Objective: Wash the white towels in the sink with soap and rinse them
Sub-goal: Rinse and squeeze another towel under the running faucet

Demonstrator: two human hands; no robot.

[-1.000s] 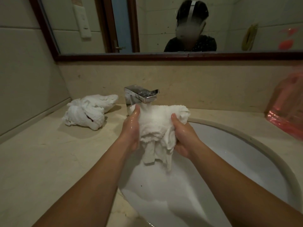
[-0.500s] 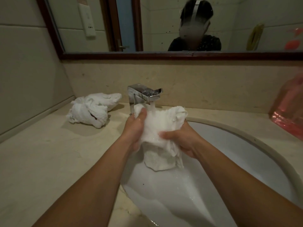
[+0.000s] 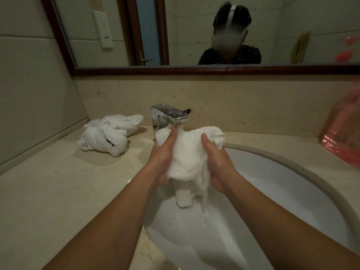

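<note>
1. Two hands hold one wet white towel point(image 3: 187, 152) under the faucet point(image 3: 169, 114), above the sink point(image 3: 292, 172): left hand point(image 3: 163, 154) and right hand point(image 3: 216, 162) each clutch a side of it.
2. To do this well, I judge, keep the bunched cloth under the stream, squeezing and turning it so water runs through.
3. A second white towel point(image 3: 109, 133) lies crumpled on the tabletop point(image 3: 48, 191), left of the faucet.
4. A pink plastic bag point(image 3: 344, 131) sits far right; nothing blocks the hands.

Pink container point(image 3: 344, 131) at three o'clock ran off the frame, blurred; fingers hid behind the towel point(image 3: 187, 154).
</note>
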